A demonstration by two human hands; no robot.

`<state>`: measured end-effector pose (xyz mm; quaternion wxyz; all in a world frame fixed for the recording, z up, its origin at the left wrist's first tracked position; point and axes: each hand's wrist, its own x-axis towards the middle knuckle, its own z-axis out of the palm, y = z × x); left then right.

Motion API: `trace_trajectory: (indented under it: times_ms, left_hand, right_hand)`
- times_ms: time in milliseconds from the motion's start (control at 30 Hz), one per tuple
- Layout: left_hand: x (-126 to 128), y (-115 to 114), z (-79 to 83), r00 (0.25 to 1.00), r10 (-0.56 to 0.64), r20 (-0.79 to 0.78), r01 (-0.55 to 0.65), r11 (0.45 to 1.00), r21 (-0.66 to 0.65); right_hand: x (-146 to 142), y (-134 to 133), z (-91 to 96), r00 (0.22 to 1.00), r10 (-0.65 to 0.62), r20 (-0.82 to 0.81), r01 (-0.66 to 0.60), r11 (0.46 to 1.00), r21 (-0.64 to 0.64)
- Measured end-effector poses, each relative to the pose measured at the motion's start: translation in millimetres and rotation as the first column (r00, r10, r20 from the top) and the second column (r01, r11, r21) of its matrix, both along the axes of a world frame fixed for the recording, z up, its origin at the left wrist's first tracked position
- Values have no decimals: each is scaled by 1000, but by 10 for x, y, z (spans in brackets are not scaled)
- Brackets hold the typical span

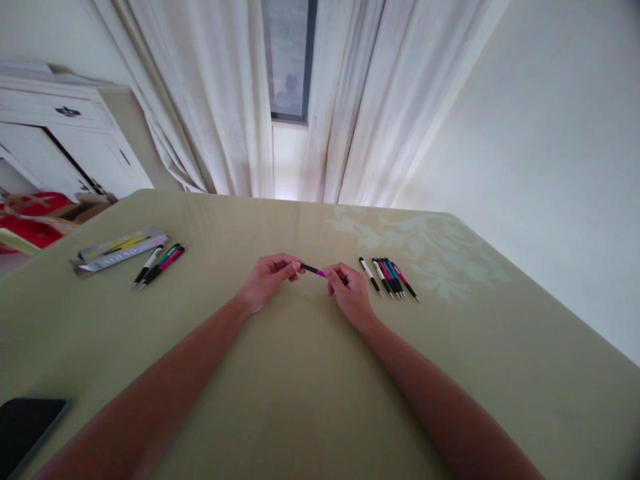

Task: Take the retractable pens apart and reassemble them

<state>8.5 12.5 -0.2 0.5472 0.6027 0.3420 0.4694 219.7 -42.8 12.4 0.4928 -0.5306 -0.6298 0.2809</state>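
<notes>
Between my two hands, over the middle of the table, is a black and purple pen (313, 269). My left hand (271, 279) pinches its black end between thumb and fingers. My right hand (349, 291) closes on the purple end, and its fingers hide that part of the pen. Just right of my right hand lies a row of several pens (390, 277), side by side, with white, pink, blue and black barrels. A smaller group of pens (159, 265) rests on the table to the left of my left hand.
A clear-and-white pen package (123, 250) with yellow printing lies at the far left of the table (300, 400). At the near left corner is a dark phone (30, 427). Beyond the table stand a white cabinet (70, 133), red bags (35, 213) and curtains (220, 100).
</notes>
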Motion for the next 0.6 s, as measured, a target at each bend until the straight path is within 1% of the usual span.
trace_trajectory:
  times_ms: [100,167,200,333,400,500,600]
  left_hand:
    - [19,-21,29,1000,2,-20,-2,1000,-5]
    - [32,-38,79,998,3,-59,-1,999,44]
    - [36,-46,115,996,14,-88,-6,996,88]
    - [26,-89,324,974,104,-200,-41,953,299]
    - [22,-124,448,958,116,-261,-13,931,364]
    - [28,-174,630,934,114,-338,38,909,414]
    - [-36,-139,783,902,108,-419,86,905,417]
  right_hand:
    - [-8,12,28,990,-35,-137,38,999,14]
    - [-3,22,68,973,-61,-224,71,997,35]
    - [2,25,95,965,-50,-256,63,997,41]
    - [27,23,216,951,79,-298,-77,997,20]
    - [22,22,257,933,86,-350,-87,996,13]
    - [-3,35,305,886,89,-456,-93,996,12]
    - [38,74,405,887,116,-448,-120,993,19]
